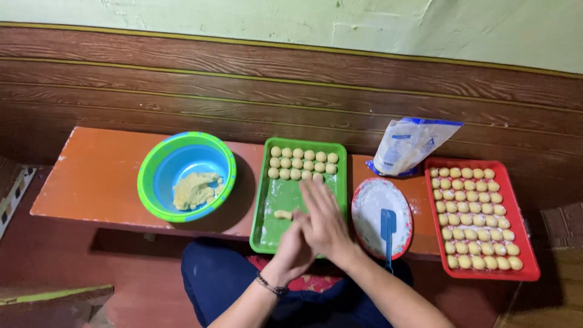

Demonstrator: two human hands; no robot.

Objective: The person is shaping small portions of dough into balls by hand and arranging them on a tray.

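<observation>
My right hand [325, 215] lies flat over my left hand [291, 246], palms pressed together above the near end of a green tray [267, 203]. Whatever is between the palms is hidden. The tray holds three rows of small dough balls [302, 163] at its far end and one loose dough piece [283, 214] just left of my hands. A blue bowl with a green rim [186, 176] holds a lump of yellowish dough [195, 189] to the left.
A red tray [529, 246] packed with several rows of dough balls sits at the right. A floured plate [373, 206] with a blue scraper [387, 228] lies between the trays. A white flour bag [410, 144] leans behind it. All rest on a low orange bench [91, 176] against a wood wall.
</observation>
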